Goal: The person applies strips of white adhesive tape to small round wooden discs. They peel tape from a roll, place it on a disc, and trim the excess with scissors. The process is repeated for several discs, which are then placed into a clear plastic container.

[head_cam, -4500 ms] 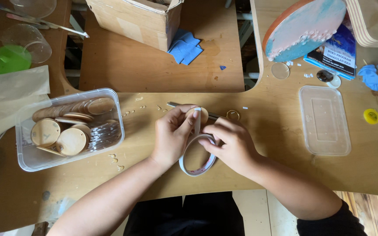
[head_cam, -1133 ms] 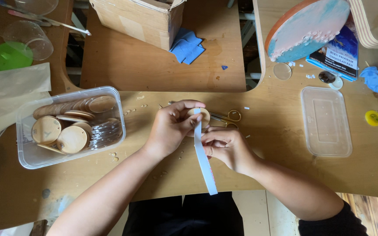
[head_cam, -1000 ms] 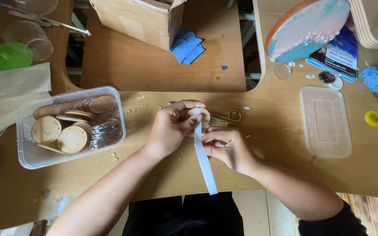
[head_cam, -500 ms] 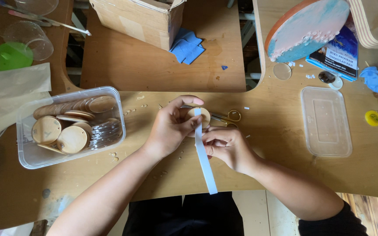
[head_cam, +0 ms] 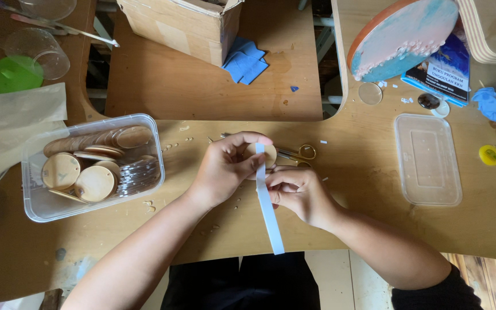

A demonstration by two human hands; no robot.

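Dozens of round wooden discs point(head_cam: 78, 172) sit stacked and loose in a clear plastic tub point(head_cam: 35, 209) at nine o'clock on a plywood worktable point(head_cam: 374, 229), with a crumpled translucent bag point(head_cam: 12, 120) beside it and a green lid point(head_cam: 10, 74) near ten o'clock. At the centre, the left hand point(head_cam: 225, 169) pinches one small wooden disc point(head_cam: 268, 154) upright between thumb and fingertips, fingers closed around its rim. A long white strip point(head_cam: 268, 209), flat and stiff-looking like foam tape, meets that disc at its top end and hangs straight toward six o'clock past the table's edge. The right hand point(head_cam: 299, 192) grips the strip near its top, fingers curled on it. By the look of things, the strip has just met the disc and most of its length remains loose, so the wrapping or sticking appears barely begun; the tub remains well filled with bare discs. Gold-handled scissors point(head_cam: 297, 152) lie just behind the hands. Toward three o'clock rests an empty clear lid point(head_cam: 429, 161), a yellow cap point(head_cam: 489, 155), and, at one o'clock, a round board painted teal and pink point(head_cam: 403, 34).
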